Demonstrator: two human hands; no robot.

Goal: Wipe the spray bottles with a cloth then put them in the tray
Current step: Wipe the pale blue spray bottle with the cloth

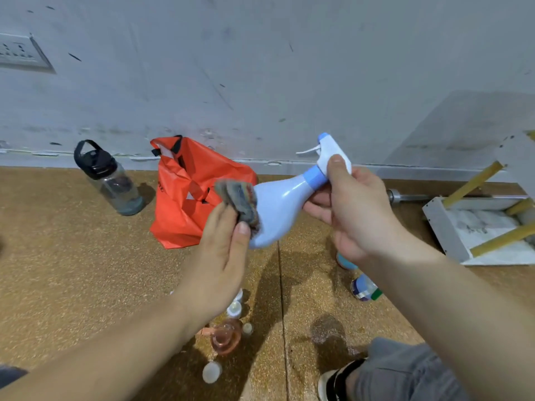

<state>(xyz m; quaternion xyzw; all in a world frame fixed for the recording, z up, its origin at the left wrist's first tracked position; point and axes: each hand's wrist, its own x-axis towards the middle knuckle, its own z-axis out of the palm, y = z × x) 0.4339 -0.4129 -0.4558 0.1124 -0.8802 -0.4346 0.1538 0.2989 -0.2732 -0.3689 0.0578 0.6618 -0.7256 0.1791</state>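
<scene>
My right hand grips a pale blue spray bottle by its neck, below the white trigger head, and holds it tilted in the air. My left hand pinches a folded grey striped cloth against the bottle's lower body. On the floor below stand a pink spray bottle and small white bottles. More bottles lie on the floor under my right forearm. A white tray with yellow legs over it sits at the right.
An orange plastic bag lies crumpled near the wall, with a clear water bottle with a black lid to its left. A metal bar lies by the tray. A wet patch marks the cork floor near my knee.
</scene>
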